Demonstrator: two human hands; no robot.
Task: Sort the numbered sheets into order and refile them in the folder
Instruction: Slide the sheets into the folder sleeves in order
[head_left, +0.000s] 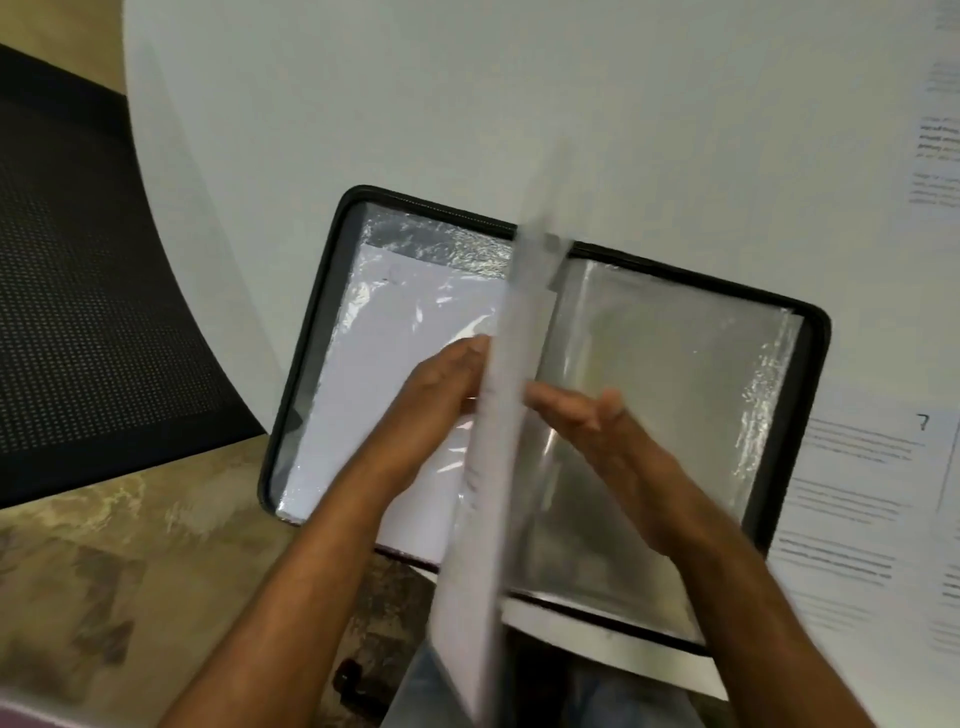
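Note:
A black display folder (332, 244) lies open on the white table, hanging over its near edge. Its left sleeve holds a white sheet (363, 364); the right sleeve (675, 374) looks empty and shiny. A filled sleeve page (498, 467) stands almost on edge at the spine, blurred. My left hand (441, 395) lies flat against its left face with straight fingers. My right hand (592, 415) touches its right face, fingers straight and thumb up.
Printed sheets (852, 499) lie right of the folder, one marked 7; more sheets (940, 156) lie at the far right. A black mesh chair (93, 291) stands left of the table (415, 104). Mottled floor shows below.

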